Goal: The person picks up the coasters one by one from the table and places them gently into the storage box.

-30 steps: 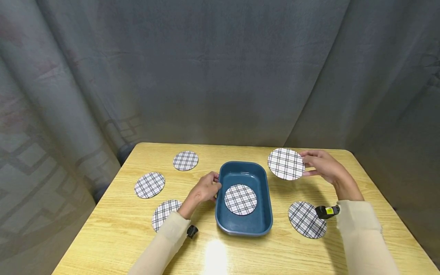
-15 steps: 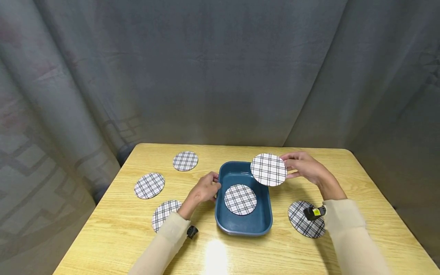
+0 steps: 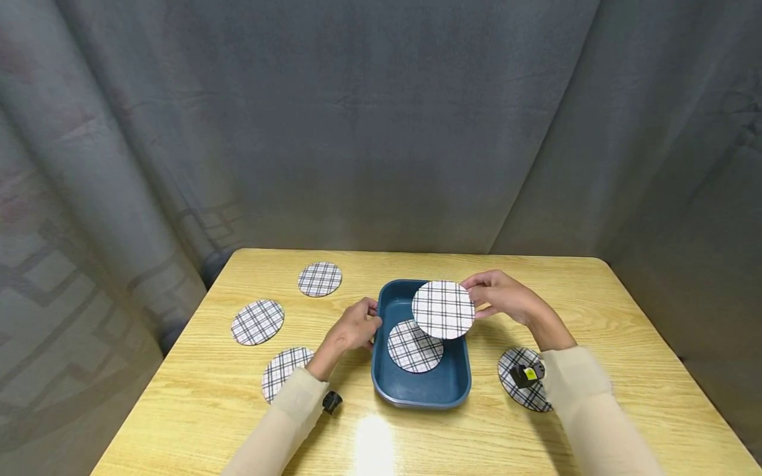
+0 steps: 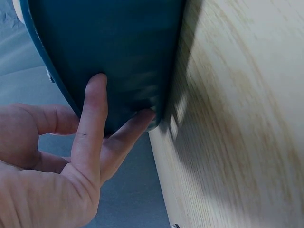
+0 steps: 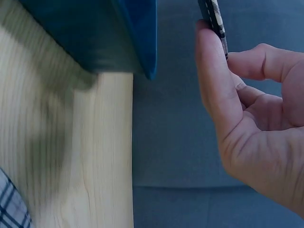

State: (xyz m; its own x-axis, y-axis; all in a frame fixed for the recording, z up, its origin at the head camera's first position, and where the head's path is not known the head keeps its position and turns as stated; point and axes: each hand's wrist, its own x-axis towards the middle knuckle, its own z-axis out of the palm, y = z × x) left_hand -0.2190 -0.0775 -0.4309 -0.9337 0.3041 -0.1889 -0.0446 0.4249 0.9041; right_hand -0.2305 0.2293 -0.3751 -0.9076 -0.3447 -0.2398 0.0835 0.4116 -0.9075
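A blue rectangular plastic tub [image 3: 421, 393] stands in the middle of the table. At its left wall my left hand [image 3: 356, 325] holds the rim, with fingers [image 4: 95, 104] against the outer side in the left wrist view. My right hand [image 3: 505, 297] pinches the edge of a round plaid coaster [image 3: 443, 309] between thumb and fingers. That coaster is raised over the tub's far right part; its thin edge [image 5: 216, 21] shows in the right wrist view. Another plaid coaster [image 3: 411, 354] lies inside the tub, partly hidden by the raised one.
Left on the wooden table [image 3: 196, 396] lie a far coaster [image 3: 320, 279], a middle coaster [image 3: 258, 322] and a near coaster [image 3: 282, 371], partly under the left arm. One more coaster [image 3: 510, 377] lies right of the tub, partly behind the right wrist camera. Grey curtains surround the table.
My right hand has carried the coaster leftward and a little nearer, from right of the tub to above it. The left hand and the tub have stayed in place.
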